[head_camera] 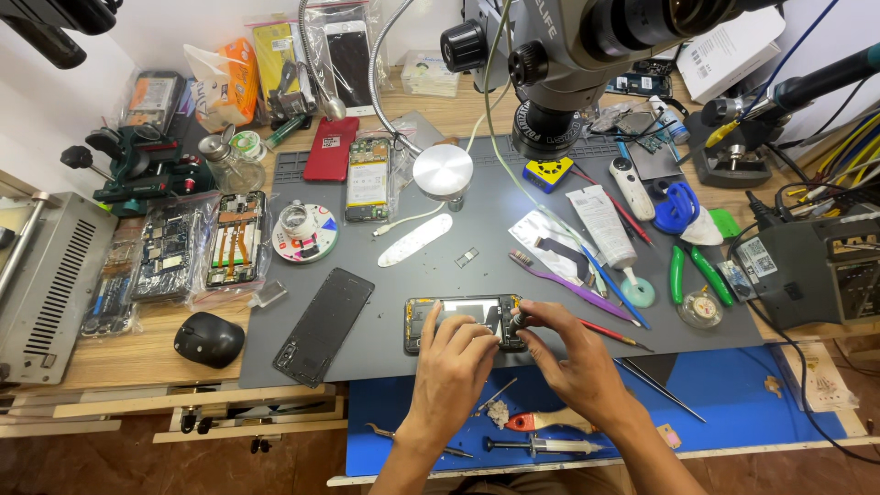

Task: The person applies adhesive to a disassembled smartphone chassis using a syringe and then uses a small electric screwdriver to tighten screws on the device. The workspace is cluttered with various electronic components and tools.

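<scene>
Starting at the left edge of the counter (pixel 110 362), we see a grey metal box (pixel 46 284), opened phone boards in clear bags (pixel 197 247) and a black computer mouse (pixel 209 339) near the front edge. On the grey work mat (pixel 367 312), a removed black back panel (pixel 325 323) lies flat, just left of the phone we are working on.

That opened smartphone (pixel 463 323) sits at the middle of the mat's front edge, lying sideways with its insides facing up. Our left hand (pixel 454 362) rests on it, fingers curled down onto the frame and pinning it in place; it grips nothing else that we can see. Our right hand (pixel 573 357) is pinched around a small dark-tipped tool (pixel 518 321) (a driver, most likely, though the tip is too small to be sure) pressed to the phone's right end.

Judging by how things lie, the back is already off and the interior exposed; the internal parts appear mostly still seated, so we judge the disassembly to be at an early-to-middle stage.

Further right lie a purple toothbrush (pixel 568 284), a white tube (pixel 605 229) and green-handled cutters (pixel 697 275); a syringe (pixel 541 446) lies on the blue mat (pixel 733 385) at the front edge.
</scene>
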